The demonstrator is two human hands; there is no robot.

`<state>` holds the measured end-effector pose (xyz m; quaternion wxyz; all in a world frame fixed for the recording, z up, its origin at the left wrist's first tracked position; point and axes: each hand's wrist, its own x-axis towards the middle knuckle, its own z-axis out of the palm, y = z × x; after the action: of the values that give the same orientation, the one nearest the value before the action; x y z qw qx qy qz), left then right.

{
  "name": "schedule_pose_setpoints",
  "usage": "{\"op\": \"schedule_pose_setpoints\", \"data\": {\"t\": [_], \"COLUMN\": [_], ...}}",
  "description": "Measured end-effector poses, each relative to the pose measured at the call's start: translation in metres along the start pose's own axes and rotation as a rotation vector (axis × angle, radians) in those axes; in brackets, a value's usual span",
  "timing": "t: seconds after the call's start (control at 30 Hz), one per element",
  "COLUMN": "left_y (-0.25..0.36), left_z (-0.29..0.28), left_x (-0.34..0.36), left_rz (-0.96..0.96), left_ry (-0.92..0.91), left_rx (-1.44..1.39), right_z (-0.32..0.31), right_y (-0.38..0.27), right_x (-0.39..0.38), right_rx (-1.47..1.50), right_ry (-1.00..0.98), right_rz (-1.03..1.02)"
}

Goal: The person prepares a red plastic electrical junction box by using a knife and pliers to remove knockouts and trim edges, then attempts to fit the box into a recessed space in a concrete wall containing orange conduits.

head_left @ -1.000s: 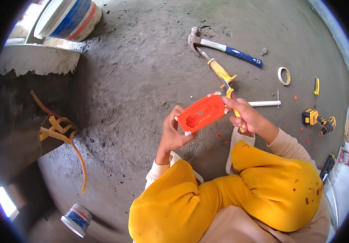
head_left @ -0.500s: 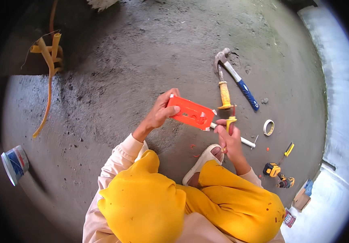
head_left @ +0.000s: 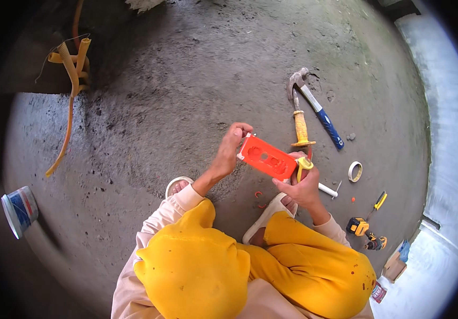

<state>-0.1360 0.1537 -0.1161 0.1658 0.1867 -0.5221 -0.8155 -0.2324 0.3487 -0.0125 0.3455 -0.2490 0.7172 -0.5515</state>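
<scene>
Before me is an orange rectangular electrical back box (head_left: 265, 157), its face with cut-outs turned up toward me. My left hand (head_left: 230, 154) grips its left end, fingers curled at the upper corner. My right hand (head_left: 304, 187) holds the right end, thumb at the lower corner. Also in that hand is a red-and-yellow-handled tool (head_left: 304, 164); its working end is too hidden to name the kind. Small orange scraps (head_left: 258, 194) lie on the floor below the box.
A claw hammer (head_left: 319, 109) and a yellow-handled chisel (head_left: 300, 127) lie ahead to the right. Further right are a tape roll (head_left: 355, 171), a white tube (head_left: 328, 190), a screwdriver (head_left: 380, 200) and a cordless drill (head_left: 366, 227). Leftward are a bucket (head_left: 20, 210) and orange conduits (head_left: 70, 117).
My left thumb has come off the box's face, and that hand now grips the corner. My right hand has closed on the box's right end, keeping the tool. The box has shifted slightly right.
</scene>
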Motion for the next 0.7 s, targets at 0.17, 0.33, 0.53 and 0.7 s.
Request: {"op": "schedule_pose_setpoints", "data": {"t": [0.17,0.33,0.53,0.7], "left_y": [0.001,0.044,0.063,0.085], "left_z": [-0.012,-0.031,-0.043,-0.050], "left_x": [-0.007,-0.001,-0.008,-0.010], "left_rz": [-0.082,-0.784,-0.270,-0.092], "left_ry": [0.155,-0.326,-0.239,-0.165], "left_rx": [-0.010,-0.479,0.073,0.329], "right_z": [-0.004,-0.018,-0.012,-0.036], "right_y": [-0.005,-0.003,-0.011,0.011], "right_x": [-0.003,0.004,0.000,-0.006], "right_rx": [-0.076,-0.817,-0.777,-0.612], "right_ry": [0.111,-0.192,0.024,0.314], "right_rz": [-0.044,-0.809,-0.816,-0.613]}}
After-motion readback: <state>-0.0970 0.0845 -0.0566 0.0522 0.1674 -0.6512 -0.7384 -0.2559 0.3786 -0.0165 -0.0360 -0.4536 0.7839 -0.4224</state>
